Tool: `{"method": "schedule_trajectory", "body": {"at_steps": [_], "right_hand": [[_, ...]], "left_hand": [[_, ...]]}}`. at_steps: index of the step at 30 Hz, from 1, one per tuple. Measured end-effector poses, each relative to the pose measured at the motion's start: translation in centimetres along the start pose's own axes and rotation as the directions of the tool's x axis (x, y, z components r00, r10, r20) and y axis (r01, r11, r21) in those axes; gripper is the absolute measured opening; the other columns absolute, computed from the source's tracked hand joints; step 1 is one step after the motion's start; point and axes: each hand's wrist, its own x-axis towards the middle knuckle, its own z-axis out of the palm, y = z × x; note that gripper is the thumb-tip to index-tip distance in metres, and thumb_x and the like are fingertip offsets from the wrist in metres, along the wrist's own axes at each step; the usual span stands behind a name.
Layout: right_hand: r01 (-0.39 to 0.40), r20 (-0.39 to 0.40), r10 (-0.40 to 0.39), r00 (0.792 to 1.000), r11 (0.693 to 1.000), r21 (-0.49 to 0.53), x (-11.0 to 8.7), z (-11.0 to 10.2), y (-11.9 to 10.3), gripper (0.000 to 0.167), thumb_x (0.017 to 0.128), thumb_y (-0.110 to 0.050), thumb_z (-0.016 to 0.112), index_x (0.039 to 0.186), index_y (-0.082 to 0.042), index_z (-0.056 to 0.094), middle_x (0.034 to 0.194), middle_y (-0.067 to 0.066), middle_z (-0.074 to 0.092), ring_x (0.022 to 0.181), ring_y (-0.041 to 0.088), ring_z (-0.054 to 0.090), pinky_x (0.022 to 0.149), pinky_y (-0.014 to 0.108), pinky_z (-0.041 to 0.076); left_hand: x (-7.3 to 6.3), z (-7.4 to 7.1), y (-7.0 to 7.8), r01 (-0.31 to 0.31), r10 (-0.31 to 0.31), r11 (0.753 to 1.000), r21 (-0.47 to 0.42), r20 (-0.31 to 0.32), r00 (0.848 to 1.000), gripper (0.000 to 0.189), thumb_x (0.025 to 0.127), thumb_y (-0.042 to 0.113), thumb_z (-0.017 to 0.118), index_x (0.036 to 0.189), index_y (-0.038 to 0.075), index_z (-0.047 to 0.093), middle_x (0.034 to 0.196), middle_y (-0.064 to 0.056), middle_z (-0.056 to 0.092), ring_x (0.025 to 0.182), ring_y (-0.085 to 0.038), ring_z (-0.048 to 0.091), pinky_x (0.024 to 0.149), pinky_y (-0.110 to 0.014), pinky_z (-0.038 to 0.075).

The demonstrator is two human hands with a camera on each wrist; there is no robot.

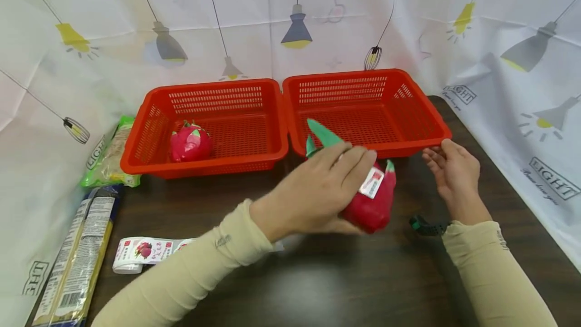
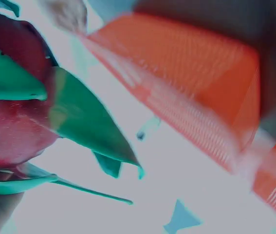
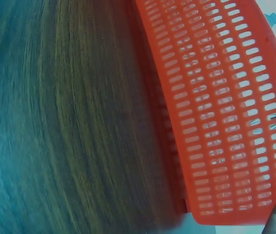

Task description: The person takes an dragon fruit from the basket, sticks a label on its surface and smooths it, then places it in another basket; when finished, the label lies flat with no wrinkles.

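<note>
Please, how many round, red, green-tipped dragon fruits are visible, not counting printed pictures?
2: one round, red, green-tipped dragon fruit in the left red perforated plastic basket, another dragon fruit held by the left hand.

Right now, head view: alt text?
A left hand holds a stickered dragon fruit before the right red basket; the right hand touches that basket's near right corner. An unheld dragon fruit sits in the left red basket. A label strip lies nearer.

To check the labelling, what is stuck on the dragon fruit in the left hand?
A white label with red print shows on the dragon fruit beside the left hand. The surface beneath that hand is covered from view.
</note>
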Motion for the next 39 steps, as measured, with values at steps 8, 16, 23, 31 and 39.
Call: {"method": "schedule_trajectory", "body": {"at_steps": [8, 16, 23, 31, 39], "right_hand": [[-0.014, 0.042, 0.017, 0.999, 0.996, -0.085, -1.2, 2.1, 2.3, 0.027, 0.096, -0.026, 0.071, 0.118, -0.012, 0.061, 0.093, 0.002, 0.074, 0.080, 0.014, 0.073, 0.075, 0.025, 0.062], [-0.075, 0.061, 0.085, 0.994, 0.986, -0.147, -3.3, 5.6, 7.5, 0.026, 0.102, -0.026, 0.063, 0.121, -0.011, 0.054, 0.093, -0.001, 0.070, 0.081, 0.010, 0.072, 0.079, 0.023, 0.061], [-0.060, 0.065, 0.071, 0.995, 0.984, -0.166, -4.6, 6.6, 8.8, 0.030, 0.101, -0.028, 0.064, 0.124, -0.010, 0.055, 0.095, 0.000, 0.069, 0.081, 0.010, 0.072, 0.081, 0.023, 0.060], [-0.041, 0.114, 0.051, 0.992, 0.995, -0.092, -4.1, 6.9, 7.7, 0.034, 0.098, -0.026, 0.068, 0.124, -0.009, 0.055, 0.093, 0.002, 0.070, 0.079, 0.012, 0.073, 0.079, 0.024, 0.061], [-0.095, 0.125, 0.099, 0.987, 0.995, -0.036, -2.5, 6.4, 6.8, 0.040, 0.094, -0.026, 0.072, 0.126, -0.010, 0.054, 0.095, 0.003, 0.070, 0.081, 0.014, 0.073, 0.079, 0.026, 0.062]], "left_hand": [[10.3, 2.3, -8.0, 0.193, -0.201, 0.980, 0.058, 0.325, 0.924, 0.107, 0.082, 0.074, 0.066, 0.156, 0.007, 0.029, 0.156, -0.007, 0.043, 0.141, -0.024, 0.044, 0.113, -0.031, 0.046], [9.6, 11.1, -11.0, 0.337, -0.318, 0.938, 0.077, 0.577, 0.752, 0.092, 0.081, 0.067, 0.074, 0.147, 0.010, 0.047, 0.145, -0.008, 0.053, 0.125, -0.026, 0.054, 0.104, -0.039, 0.053], [8.2, 14.6, -10.0, 0.271, -0.274, 0.957, 0.107, 0.644, 0.714, 0.097, 0.084, 0.064, 0.073, 0.154, 0.006, 0.037, 0.148, -0.011, 0.050, 0.129, -0.029, 0.051, 0.112, -0.040, 0.048], [9.1, 13.7, -9.7, 0.362, -0.350, 0.924, 0.121, 0.649, 0.676, 0.101, 0.086, 0.062, 0.071, 0.161, 0.014, 0.023, 0.166, -0.005, 0.030, 0.150, -0.030, 0.031, 0.125, -0.046, 0.030], [9.8, 10.6, -10.3, 0.612, -0.435, 0.791, -0.018, 0.687, 0.583, 0.112, 0.087, 0.054, 0.074, 0.165, 0.028, -0.003, 0.173, 0.003, -0.014, 0.160, -0.036, -0.005, 0.129, -0.052, 0.013]]}}
